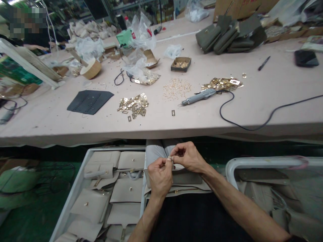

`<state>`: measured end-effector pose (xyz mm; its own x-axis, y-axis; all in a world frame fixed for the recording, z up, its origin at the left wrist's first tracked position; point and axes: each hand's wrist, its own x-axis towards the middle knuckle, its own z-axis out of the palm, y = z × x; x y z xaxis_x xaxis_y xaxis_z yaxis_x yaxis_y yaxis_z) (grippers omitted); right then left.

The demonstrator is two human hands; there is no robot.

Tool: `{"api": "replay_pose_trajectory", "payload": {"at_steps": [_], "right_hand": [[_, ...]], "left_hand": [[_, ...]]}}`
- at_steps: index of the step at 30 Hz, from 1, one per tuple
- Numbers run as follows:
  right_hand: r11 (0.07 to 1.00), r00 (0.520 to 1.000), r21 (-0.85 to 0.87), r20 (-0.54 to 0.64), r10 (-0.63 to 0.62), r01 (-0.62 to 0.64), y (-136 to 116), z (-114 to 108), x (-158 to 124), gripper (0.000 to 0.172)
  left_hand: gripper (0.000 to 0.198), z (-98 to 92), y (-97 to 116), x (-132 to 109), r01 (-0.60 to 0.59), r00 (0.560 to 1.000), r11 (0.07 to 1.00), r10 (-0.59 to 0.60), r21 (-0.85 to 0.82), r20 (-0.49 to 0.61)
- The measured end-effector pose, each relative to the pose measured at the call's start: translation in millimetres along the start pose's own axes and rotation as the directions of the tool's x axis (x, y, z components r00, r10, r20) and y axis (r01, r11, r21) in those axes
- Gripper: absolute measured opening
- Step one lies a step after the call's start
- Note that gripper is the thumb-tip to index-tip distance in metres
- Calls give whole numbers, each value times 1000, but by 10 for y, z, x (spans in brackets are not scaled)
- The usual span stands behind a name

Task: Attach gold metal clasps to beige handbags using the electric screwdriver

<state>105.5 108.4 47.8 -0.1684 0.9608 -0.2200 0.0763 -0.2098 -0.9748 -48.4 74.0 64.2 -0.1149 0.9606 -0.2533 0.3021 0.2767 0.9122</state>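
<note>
Over my lap, my left hand (160, 174) and my right hand (189, 158) meet with fingertips pinched together. Whatever small piece is between them is too covered by the fingers to name. A light grey-beige handbag (188, 178) lies on my lap just below and behind the hands, with a zip opening along its near side. On the table ahead are a small rectangular metal frame (173, 113), a grey electric screwdriver (198, 97) with a black cable, a scatter of tiny gold screws (176, 89), and gold hardware piles to the left (135, 105) and right (222, 84).
A crate (87, 158) of beige bags stands on my left, another white-rimmed bin (229, 168) on my right. The table also carries a dark sheet (89, 102), a small box (181, 64), olive bags (227, 37), a tape roll (91, 69) and a pen (264, 63). A person sits far left.
</note>
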Motion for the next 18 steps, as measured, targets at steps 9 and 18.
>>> {"api": "replay_pose_trajectory", "payload": {"at_steps": [9, 18], "right_hand": [[987, 995, 132, 33, 94, -97, -5, 2, 0, 14], [980, 996, 179, 35, 87, -92, -4, 8, 11, 10]], "left_hand": [[33, -21, -20, 58, 73, 995, 992, -66, -100, 77], [31, -4, -66, 72, 72, 995, 989, -61, -133, 83]]}}
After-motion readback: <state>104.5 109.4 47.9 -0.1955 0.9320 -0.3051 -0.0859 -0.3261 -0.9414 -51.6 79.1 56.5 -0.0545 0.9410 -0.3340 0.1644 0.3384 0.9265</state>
